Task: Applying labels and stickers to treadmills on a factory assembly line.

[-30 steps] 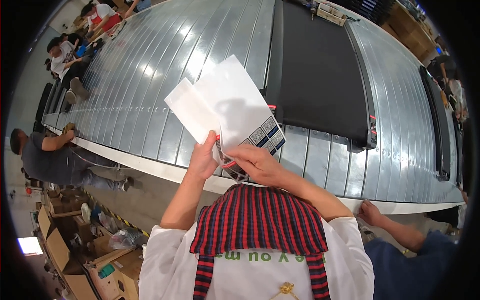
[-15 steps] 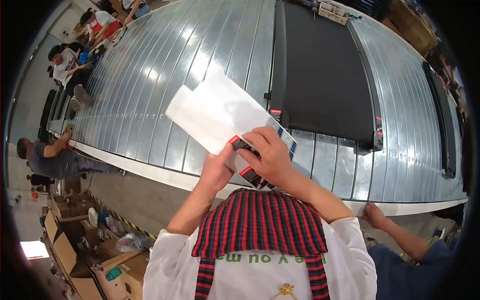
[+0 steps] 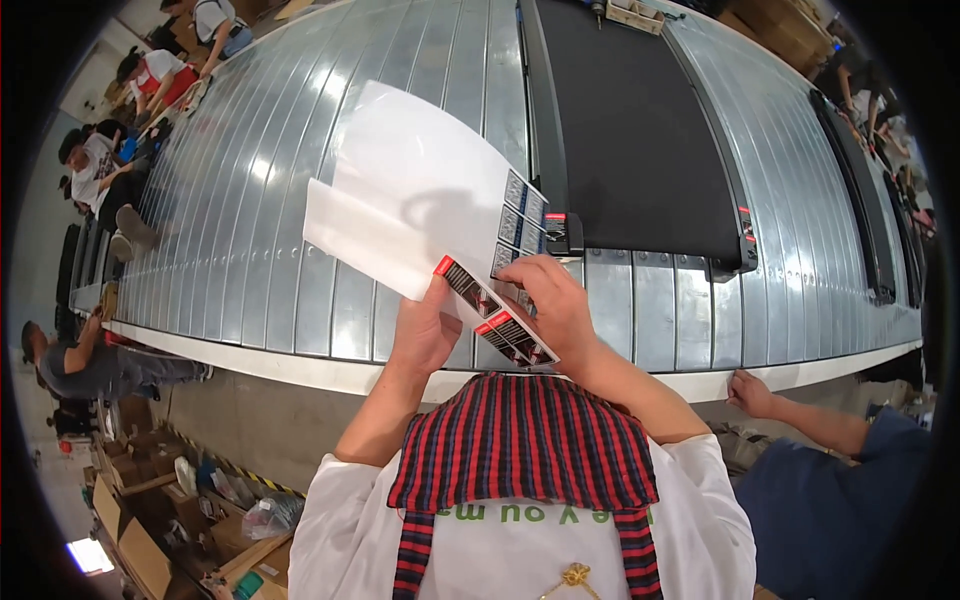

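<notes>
My left hand (image 3: 428, 335) is closed on a white sticker sheet (image 3: 360, 240), its thumb near the row of black-and-red warning labels (image 3: 490, 310) on the sheet's near edge. Behind it stands a second white sheet (image 3: 420, 145), which carries a block of blue-bordered labels (image 3: 520, 225) at its right. My right hand (image 3: 555, 310) reaches between the two sheets. Its fingertips are pinched at the lower corner of the blue labels; whether a label is lifting there is hidden. Just beyond, a treadmill deck (image 3: 630, 130) with a black belt lies on the slatted metal line.
The metal conveyor (image 3: 270, 230) has a white front edge (image 3: 260, 345). At the far end of the deck are a tray (image 3: 635, 14) and a power tool. On my right, a person's hand (image 3: 750, 393) touches the edge. Boxes (image 3: 130, 540) stand behind left, and several workers are at far left.
The sheets have spread apart and tilted up, so more of the blue labels and warning labels shows. My right hand has shifted slightly right. The deck sits a little farther left and up in view.
</notes>
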Demonstrator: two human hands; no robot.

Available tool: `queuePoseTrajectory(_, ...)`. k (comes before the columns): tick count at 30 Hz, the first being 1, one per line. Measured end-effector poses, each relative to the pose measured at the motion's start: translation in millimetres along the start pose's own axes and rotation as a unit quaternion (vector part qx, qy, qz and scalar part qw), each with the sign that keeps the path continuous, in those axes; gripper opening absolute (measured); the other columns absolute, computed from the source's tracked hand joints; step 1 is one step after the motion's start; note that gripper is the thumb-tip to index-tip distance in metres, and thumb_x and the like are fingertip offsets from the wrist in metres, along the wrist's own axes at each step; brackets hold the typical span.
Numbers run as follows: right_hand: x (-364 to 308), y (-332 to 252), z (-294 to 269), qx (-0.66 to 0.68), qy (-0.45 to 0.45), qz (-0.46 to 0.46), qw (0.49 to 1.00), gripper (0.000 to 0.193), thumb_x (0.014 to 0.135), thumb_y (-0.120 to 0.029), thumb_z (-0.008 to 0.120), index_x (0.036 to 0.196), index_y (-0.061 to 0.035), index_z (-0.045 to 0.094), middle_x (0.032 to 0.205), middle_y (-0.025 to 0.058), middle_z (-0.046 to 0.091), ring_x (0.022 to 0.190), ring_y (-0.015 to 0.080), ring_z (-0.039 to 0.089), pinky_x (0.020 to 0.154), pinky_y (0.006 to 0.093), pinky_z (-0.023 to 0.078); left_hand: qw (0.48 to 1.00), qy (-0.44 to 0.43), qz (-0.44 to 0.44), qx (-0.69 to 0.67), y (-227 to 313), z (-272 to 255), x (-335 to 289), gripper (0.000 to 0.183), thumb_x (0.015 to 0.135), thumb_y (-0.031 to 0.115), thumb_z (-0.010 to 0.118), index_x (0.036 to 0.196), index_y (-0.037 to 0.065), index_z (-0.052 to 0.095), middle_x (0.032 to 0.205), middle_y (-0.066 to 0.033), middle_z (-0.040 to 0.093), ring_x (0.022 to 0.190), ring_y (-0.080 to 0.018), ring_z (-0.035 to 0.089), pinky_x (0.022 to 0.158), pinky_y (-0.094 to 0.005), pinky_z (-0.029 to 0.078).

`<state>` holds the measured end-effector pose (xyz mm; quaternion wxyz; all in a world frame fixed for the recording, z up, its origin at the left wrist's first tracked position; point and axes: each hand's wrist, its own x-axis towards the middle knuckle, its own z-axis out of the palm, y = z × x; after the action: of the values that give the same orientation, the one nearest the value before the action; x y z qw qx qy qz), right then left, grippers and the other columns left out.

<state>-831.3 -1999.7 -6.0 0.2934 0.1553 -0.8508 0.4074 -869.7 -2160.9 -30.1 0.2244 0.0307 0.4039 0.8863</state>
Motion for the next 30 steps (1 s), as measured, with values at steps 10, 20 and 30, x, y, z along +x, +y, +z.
queuePoseTrajectory(10, 9, -15, 19, 0.099, 0.033, 0.149, 0.983, 0.018, 0.071, -0.002, 0.064, 0.088, 0.0003, 0.058, 0.078, 0.0084, 0.058, 0.067, 0.0145, 0.057, 0.059, 0.0243, 0.047, 0.997, -0.077, -0.021, 0.016, 15, -17, 14, 0.034, 0.087, 0.022, 0.050, 0.118, 0.012, 0.040, 0.111, -0.0026, 0.051, 0.101, -0.0171, 0.051, 0.087, -0.0346, 0.043)
queuePoseTrajectory(20, 17, -13, 45, 0.302, 0.007, 0.309, 0.902, 0.016, 0.078, -0.010, 0.062, 0.089, 0.0007, 0.063, 0.081, 0.0069, 0.061, 0.075, 0.0111, 0.056, 0.068, 0.0244, 0.044, 0.987, -0.089, -0.128, -0.028, 29, -53, 27, 0.033, 0.089, 0.026, 0.046, 0.117, 0.009, 0.040, 0.105, -0.0038, 0.052, 0.096, -0.0175, 0.052, 0.079, -0.0331, 0.045)
queuePoseTrajectory(30, 17, -18, 62, 0.342, 0.059, 0.357, 0.867, 0.013, 0.081, -0.011, 0.060, 0.089, -0.0017, 0.063, 0.076, 0.0021, 0.058, 0.072, 0.0078, 0.053, 0.066, 0.0217, 0.043, 0.976, -0.129, -0.162, -0.067, 29, -76, 41, 0.033, 0.089, 0.028, 0.046, 0.117, 0.011, 0.041, 0.107, -0.0033, 0.052, 0.098, -0.0168, 0.052, 0.080, -0.0330, 0.045)
